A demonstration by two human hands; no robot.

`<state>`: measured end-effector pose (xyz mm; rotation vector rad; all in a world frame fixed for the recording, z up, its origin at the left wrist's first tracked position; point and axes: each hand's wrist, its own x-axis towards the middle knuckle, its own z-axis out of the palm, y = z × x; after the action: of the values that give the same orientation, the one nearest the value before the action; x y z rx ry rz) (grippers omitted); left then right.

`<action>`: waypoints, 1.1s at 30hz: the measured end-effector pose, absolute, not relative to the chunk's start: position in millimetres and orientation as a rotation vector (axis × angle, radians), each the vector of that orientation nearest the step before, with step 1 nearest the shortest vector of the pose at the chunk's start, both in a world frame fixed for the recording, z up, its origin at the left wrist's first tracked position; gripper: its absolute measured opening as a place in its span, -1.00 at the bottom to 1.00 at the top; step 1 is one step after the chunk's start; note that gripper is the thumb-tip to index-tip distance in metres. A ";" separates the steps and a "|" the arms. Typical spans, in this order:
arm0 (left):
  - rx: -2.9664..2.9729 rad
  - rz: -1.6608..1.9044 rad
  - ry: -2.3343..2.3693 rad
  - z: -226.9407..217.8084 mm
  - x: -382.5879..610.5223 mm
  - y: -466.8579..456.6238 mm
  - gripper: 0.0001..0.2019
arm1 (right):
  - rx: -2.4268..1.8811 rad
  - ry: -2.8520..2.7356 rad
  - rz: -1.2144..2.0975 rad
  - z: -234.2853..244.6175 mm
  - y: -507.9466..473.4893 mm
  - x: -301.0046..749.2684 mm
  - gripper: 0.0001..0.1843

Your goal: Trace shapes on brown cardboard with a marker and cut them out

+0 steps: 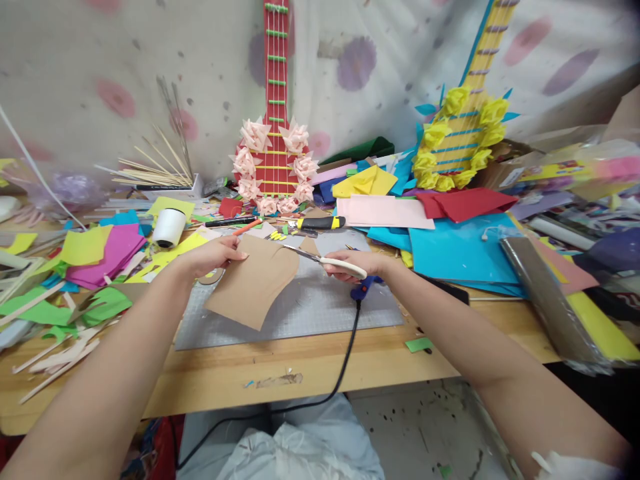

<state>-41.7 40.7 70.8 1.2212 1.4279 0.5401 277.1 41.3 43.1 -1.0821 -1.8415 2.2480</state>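
My left hand (220, 255) pinches the upper left edge of a piece of brown cardboard (255, 283), held tilted above a grey cutting mat (330, 310). In my right hand (353, 263) is a pair of scissors (345, 266) with white handles. Their blades point left and meet the cardboard's upper right edge. How far apart the blades are, I cannot tell. Just under my right hand lies a blue glue gun (365, 288) with a black cord, partly hidden by the hand. A small brown scrap (309, 246) is behind the blades.
A red paper guitar (277, 157) with pink flowers and a yellow one (457, 140) lean at the back. A white cup-like roll (169, 228) and paper scraps lie left. A yellow-black utility knife (320, 223) is behind the mat; blue sheets (465, 257) are right.
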 end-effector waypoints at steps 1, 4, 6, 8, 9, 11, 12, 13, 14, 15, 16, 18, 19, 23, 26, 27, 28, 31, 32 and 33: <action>1.227 0.539 1.428 71.0 -41.9 40.9 -0.68 | -1.087 -1.850 2.244 43.5 41.2 277.6 -0.53; 1.236 0.536 1.408 71.7 -42.6 41.4 -0.67 | -1.111 -1.867 2.233 43.5 40.7 278.7 -0.55; 1.236 0.534 1.382 71.8 -43.9 41.3 -0.68 | -1.138 -1.888 2.202 42.9 39.7 278.9 -0.55; 1.226 0.538 1.373 71.2 -46.7 40.7 -0.69 | -1.153 -1.913 2.159 42.4 37.9 279.0 -0.55; 1.218 0.542 1.382 70.5 -48.9 40.2 -0.70 | -1.149 -1.925 2.139 42.2 36.8 278.9 -0.55; 1.206 0.553 1.418 68.5 -54.2 38.7 -0.70 | -1.131 -1.938 2.102 42.0 34.5 278.4 -0.55; 1.206 0.557 1.436 67.5 -57.1 37.6 -0.69 | -1.124 -1.936 2.077 41.9 33.6 277.7 -0.55; 1.209 0.560 1.452 66.7 -59.7 36.5 -0.67 | -1.121 -1.925 2.047 41.5 33.0 276.5 -0.55; 1.215 0.563 1.465 66.2 -61.8 35.2 -0.66 | -1.124 -1.905 2.017 40.8 32.7 274.9 -0.54; 1.221 0.568 1.478 66.1 -63.3 33.9 -0.65 | -1.129 -1.872 1.984 39.6 32.9 272.7 -0.54; 1.227 0.572 1.488 66.3 -64.2 32.6 -0.65 | -1.131 -1.834 1.951 37.9 33.3 270.0 -0.54; 1.239 0.577 1.498 67.7 -64.0 30.6 -0.67 | -1.138 -1.751 1.882 33.5 34.9 263.5 -0.53; 1.247 0.579 1.494 68.5 -63.3 29.9 -0.68 | -1.148 -1.719 1.842 31.0 35.5 259.9 -0.53; 1.316 0.580 1.480 69.9 -61.1 31.3 -0.64 | -1.212 -1.686 1.661 23.7 35.2 244.2 -0.54; 1.452 0.567 1.471 69.9 -60.4 36.0 -0.62 | -1.198 -1.701 1.593 20.9 33.7 229.6 -0.56; 1.508 0.558 1.459 70.2 -59.7 37.9 -0.64 | -1.200 -1.672 1.590 19.8 33.6 223.9 -0.55; 1.567 0.553 1.449 70.7 -58.5 39.9 -0.65 | -1.213 -1.629 1.596 18.2 33.9 217.6 -0.52; 1.762 0.507 1.427 72.7 -52.1 45.7 -0.70 | -1.207 -1.504 1.556 11.4 36.2 197.3 -0.48; 1.822 0.485 1.419 73.2 -49.3 47.4 -0.70 | -1.198 -1.461 1.546 8.6 37.1 190.7 -0.49; 1.870 0.469 1.416 73.4 -46.4 48.9 -0.68 | -1.178 -1.441 1.546 5.7 37.7 184.4 -0.50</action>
<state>-46.4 48.9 73.4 1.8704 1.4159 0.4694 184.4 37.7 5.7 -1.1777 -1.4411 1.5456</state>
